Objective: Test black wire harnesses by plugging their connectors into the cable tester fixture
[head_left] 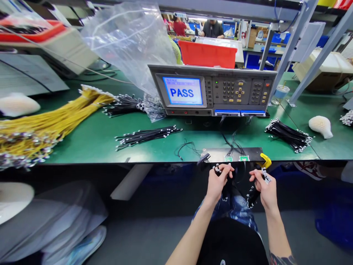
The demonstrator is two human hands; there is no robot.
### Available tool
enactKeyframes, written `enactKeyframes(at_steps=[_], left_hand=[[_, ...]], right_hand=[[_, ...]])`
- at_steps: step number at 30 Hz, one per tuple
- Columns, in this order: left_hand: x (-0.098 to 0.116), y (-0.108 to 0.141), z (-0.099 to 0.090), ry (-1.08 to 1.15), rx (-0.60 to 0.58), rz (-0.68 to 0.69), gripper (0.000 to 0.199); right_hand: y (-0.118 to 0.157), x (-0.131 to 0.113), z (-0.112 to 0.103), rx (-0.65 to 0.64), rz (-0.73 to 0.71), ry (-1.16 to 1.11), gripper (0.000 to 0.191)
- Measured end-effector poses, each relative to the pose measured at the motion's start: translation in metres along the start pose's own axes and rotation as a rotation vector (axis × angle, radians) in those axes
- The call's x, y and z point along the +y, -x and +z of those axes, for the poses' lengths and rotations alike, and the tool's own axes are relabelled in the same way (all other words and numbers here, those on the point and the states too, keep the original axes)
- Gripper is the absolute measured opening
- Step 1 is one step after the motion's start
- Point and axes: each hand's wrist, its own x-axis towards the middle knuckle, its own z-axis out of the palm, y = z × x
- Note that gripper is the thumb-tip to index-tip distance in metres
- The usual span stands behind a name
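Holding black wires (252, 197) tipped with white plugs, both hands sit just off the bench edge: the left hand (219, 182) closed on one end, the right hand (264, 187) curled shut on another stretch. Thin leads run from a black board (220, 154), beside a yellow clamp (265, 160) on the green bench (82, 154), up to a tester (234, 92) showing PASS.

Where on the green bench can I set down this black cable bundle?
Bare green mat lies between the yellow wire bundle and the black wire bundle in front of the grey tester. Crowded: the black board by the yellow clamp.
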Motion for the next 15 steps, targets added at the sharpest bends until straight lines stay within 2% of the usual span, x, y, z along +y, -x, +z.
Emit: enactKeyframes(at_steps=[8, 15], left_hand=[[-0.003, -0.008, -0.003, -0.112, 0.073, 0.040, 0.045], [-0.015, -0.010, -0.001, -0.216, 0.171, 0.143, 0.039]], right_hand=[[0.001, 0.002, 0.002, 0.002, 0.037, -0.018, 0.046], [0.000, 0.004, -0.004, 0.004, 0.039, -0.016, 0.045]])
